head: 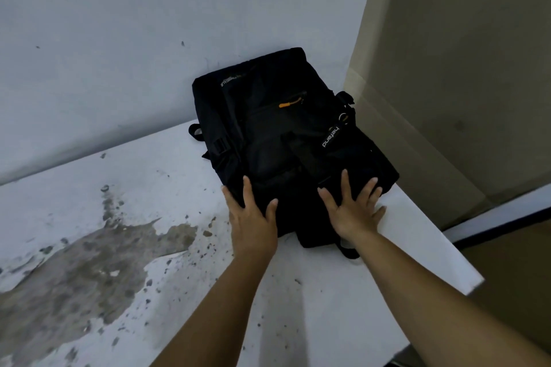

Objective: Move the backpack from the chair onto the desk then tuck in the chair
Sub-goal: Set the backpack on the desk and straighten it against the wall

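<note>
While the black backpack (pixel 286 140) lies zipped on the stained white desk (pixel 149 188), left hand (pixel 253 217) and right hand (pixel 350 208) press its near end, fingers spread wide.

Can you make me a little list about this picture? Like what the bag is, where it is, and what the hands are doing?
bag: black backpack with an orange zipper pull
where: lying on the white desk, its top end against the wall
desk surface: worn, with a big grey patch on the left
left hand: open, fingers spread on the bag's near end
right hand: open, flat on the bag's near right corner
chair: not in view
</note>
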